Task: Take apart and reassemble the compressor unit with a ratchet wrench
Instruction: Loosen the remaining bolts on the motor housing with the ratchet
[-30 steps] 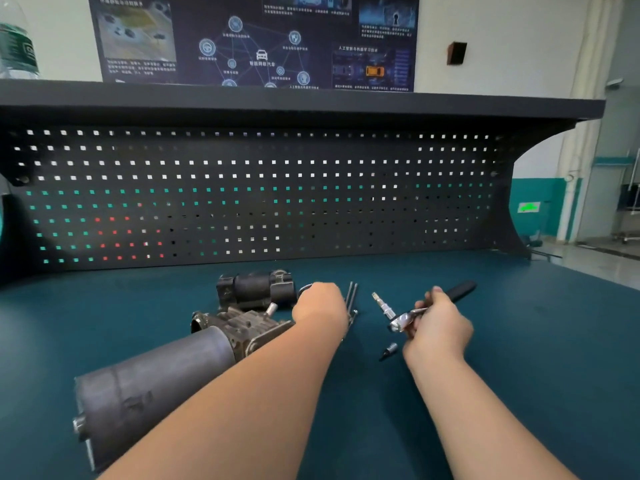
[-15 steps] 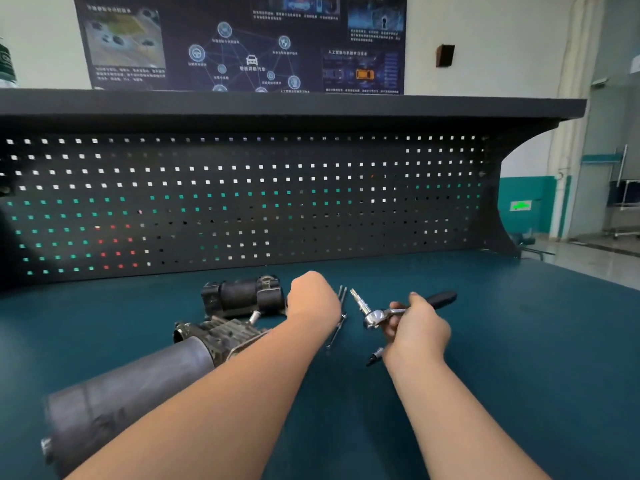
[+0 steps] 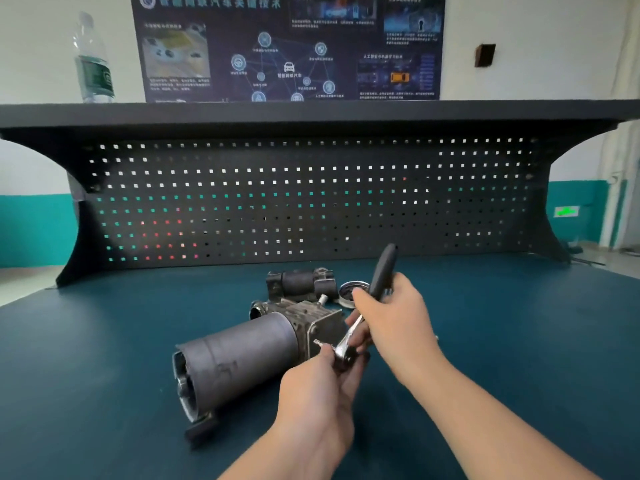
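The compressor unit [image 3: 242, 355], a grey cylinder with a rough metal head, lies on its side on the blue-green bench top. A smaller dark cylindrical part [image 3: 301, 283] lies just behind it. My right hand [image 3: 394, 317] grips the black handle of the ratchet wrench [image 3: 379, 275], handle pointing up and away. The wrench's chrome head sits low, by the compressor's right end. My left hand [image 3: 318, 393] pinches that chrome head with its fingertips.
A round metal cap [image 3: 349, 289] lies behind my right hand. A black pegboard [image 3: 311, 202] closes the back of the bench [image 3: 519, 341], with a shelf on top carrying a water bottle [image 3: 92, 60].
My left hand left the parts behind the compressor and came to the wrench head. My right hand swung the wrench so its handle points up. The camera shifted, so the compressor now sits mid-frame.
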Available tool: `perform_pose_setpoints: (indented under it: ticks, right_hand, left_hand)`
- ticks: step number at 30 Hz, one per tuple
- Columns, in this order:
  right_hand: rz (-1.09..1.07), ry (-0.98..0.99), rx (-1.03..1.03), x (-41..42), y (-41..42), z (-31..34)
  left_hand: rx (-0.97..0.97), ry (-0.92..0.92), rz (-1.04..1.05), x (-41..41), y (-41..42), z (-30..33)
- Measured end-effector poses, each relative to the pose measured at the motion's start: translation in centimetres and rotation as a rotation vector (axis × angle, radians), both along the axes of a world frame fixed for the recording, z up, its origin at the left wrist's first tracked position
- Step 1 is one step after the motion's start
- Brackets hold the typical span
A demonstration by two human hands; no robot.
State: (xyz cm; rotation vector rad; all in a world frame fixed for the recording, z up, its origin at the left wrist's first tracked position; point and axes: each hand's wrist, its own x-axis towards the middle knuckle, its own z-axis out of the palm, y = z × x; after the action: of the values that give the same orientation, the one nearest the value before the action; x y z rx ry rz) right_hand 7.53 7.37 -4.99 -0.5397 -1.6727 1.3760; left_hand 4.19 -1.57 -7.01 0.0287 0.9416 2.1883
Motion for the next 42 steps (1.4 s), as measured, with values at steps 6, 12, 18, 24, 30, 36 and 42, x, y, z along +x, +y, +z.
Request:
perform_pose_setpoints:
  ticks: [6, 12, 18, 24, 30, 36, 42]
  right_hand:
    - [-0.064, 0.071, 0.003, -0.3, 0.4, -0.5]
    - [-0.097, 0.144, -0.061, -0.6, 1.4, -0.7]
    - [-0.064, 0.148, -0.083, -1.0, 1.3, -1.3]
    - [-0.019, 0.185, -0.342, -1.1, 1.4, -1.7]
    - [0.047, 0.299, -0.537, -1.1, 1.1, -1.7]
    - [-0.041, 0.227, -0.117, -1.0, 0.8, -1.4]
    - [-0.021, 0.182, -0.052, -1.1, 1.1, -1.1]
  left_hand:
    - [-0.002, 0.007, -0.074, -0.8, 0.0, 0.0]
    - [0.012, 0.035, -0.069, -0.7, 0.3, -0.1]
    - [-0.006, 0.028, -0.035, -1.1, 0.3, -0.1]
    - [-0.026, 0.043, -0.037, -1.5, 0.4, -0.4]
    - [0.004, 0.0, -0.039, -1.6, 0.3, -0.3]
    - [0.019, -0.074, -0.16, -2.0, -0.1, 0.7]
    - [-0.023, -0.11, -0.165, -2.6, 0.5, 1.9]
